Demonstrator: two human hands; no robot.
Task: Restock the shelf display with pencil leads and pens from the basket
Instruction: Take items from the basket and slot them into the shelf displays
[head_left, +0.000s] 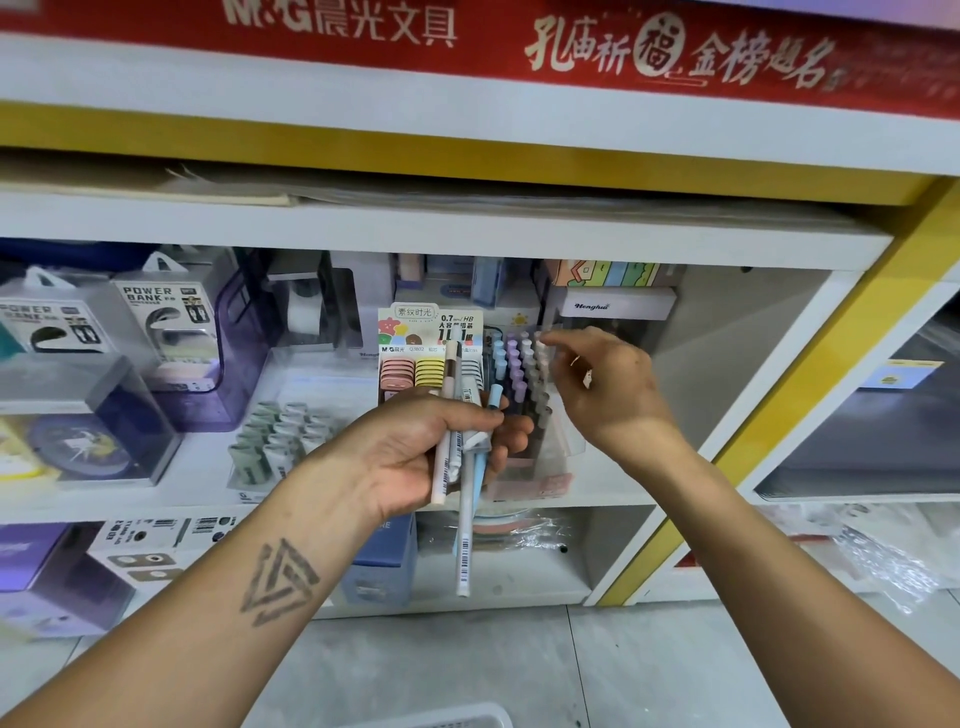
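Observation:
My left hand (415, 457) grips a bunch of pens (457, 467), white, pale pink and blue, upright in front of the middle shelf. Behind them stands a pencil lead display (415, 358) with pink, yellow and grey cases under a printed card. To its right a clear pen display (519, 374) holds rows of blue, lilac and grey capped pens. My right hand (608, 384) hovers at that display's top right, fingers loosely extended toward the pen caps, holding nothing. The white basket's rim (447, 717) shows at the bottom edge.
Power bank boxes (156, 322) and a clear box stand at the left of the shelf. A tray of green and white rolls (280, 436) sits left of the lead display. A yellow and white shelf post (779, 415) rises on the right. Boxes fill the lower shelf.

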